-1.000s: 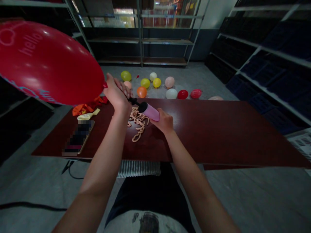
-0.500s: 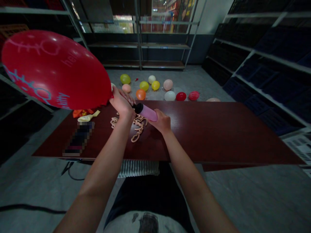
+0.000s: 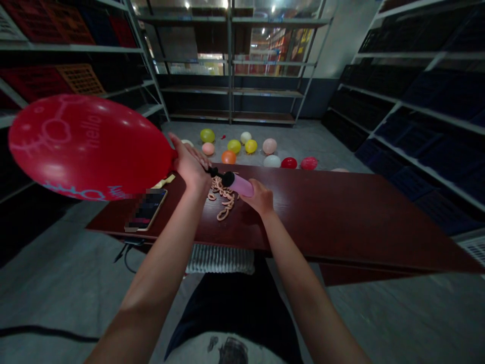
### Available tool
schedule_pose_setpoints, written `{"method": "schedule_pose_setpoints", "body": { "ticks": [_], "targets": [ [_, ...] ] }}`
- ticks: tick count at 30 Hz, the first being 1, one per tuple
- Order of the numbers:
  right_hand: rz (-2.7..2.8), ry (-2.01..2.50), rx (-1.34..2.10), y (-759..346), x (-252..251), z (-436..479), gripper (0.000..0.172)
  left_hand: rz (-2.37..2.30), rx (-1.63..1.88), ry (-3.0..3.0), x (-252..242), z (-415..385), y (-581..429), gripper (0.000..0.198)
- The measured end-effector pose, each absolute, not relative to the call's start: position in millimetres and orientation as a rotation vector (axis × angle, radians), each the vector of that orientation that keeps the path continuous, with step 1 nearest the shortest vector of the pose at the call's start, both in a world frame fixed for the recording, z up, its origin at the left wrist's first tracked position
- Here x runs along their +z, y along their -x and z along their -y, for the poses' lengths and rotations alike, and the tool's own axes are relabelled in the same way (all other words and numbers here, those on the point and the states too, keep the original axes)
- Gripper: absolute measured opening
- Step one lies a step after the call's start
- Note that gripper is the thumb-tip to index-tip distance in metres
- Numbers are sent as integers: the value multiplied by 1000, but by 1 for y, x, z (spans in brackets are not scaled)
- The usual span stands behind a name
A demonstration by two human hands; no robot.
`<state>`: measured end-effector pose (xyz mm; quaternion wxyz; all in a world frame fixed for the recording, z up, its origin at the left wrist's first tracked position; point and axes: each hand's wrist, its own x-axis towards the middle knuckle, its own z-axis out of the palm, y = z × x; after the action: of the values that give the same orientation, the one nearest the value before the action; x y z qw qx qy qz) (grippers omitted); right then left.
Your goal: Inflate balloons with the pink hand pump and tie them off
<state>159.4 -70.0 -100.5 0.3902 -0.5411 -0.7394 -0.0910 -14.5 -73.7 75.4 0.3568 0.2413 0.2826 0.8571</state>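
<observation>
A large inflated red balloon [image 3: 94, 151] with printed writing spreads out to the left, its neck end in my left hand [image 3: 189, 164]. My left hand is closed there, and the exact grip on the neck is hidden behind it. My right hand [image 3: 259, 196] is wrapped round the pink barrel of a balloon pump [image 3: 241, 184]. The pump's black front end and rod reach from the barrel to my left hand. Beneath the pump, a heap of beige, chain-like loops [image 3: 226, 205] lies on the dark red table [image 3: 322, 212].
A phone [image 3: 149, 207] lies at the table's left, near a pale uninflated balloon [image 3: 164, 182] partly behind the red one. Several inflated balloons [image 3: 229, 157] rest on the floor beyond the table. Shelves [image 3: 261, 92] stand behind, with crate-filled racks on both sides.
The view has tilted up and shifted left, so the table and floor balloons sit lower and further right. More of the pump's black rod shows between my hands. Both hands keep their hold.
</observation>
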Motion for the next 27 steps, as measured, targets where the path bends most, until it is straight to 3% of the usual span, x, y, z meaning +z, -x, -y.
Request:
{"method": "schedule_pose_setpoints", "body": {
  "ticks": [6, 14, 27],
  "targets": [
    [1904, 1419, -256, -157, -98, 72, 42, -762, 2221, -562, 74, 65, 22, 68],
    [1840, 1511, -217, -161, -100, 68, 41, -772, 2078, -519, 74, 46, 16, 56],
    [1865, 1729, -231, -162, -93, 64, 41, -791, 1954, -488, 30, 8, -22, 52]
  ]
}}
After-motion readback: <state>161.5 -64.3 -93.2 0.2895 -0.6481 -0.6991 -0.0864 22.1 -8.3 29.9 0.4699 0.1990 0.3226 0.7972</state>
